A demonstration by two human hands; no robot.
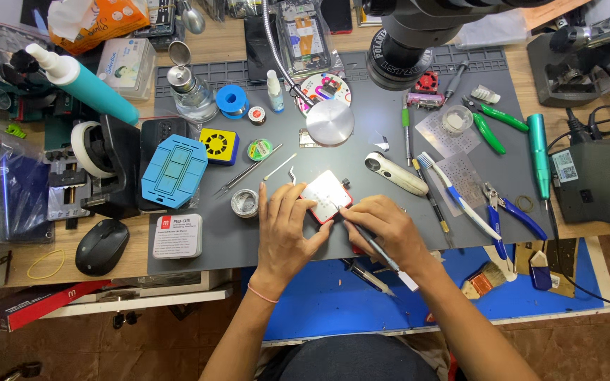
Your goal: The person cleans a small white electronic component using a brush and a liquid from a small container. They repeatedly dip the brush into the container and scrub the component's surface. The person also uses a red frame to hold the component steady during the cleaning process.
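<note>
A small red-framed device with a white top face [326, 193] lies on the grey work mat [390, 141] near its front edge. My left hand [287, 229] rests on the mat and presses the device's left side with its fingers. My right hand [386, 229] grips a thin metal hand tool [379, 254] like a pen. The tool's tip touches the device's lower right edge, and its handle runs back over my wrist.
A microscope head [404, 42] hangs over the mat's back. Tweezers [245, 173], a toothbrush [453, 190], blue pliers [506, 212], green cutters [492, 123], a round metal disc [330, 122] and a blue tray [174, 171] lie around. A black mouse [102, 245] sits left, a soldering station [598, 176] right.
</note>
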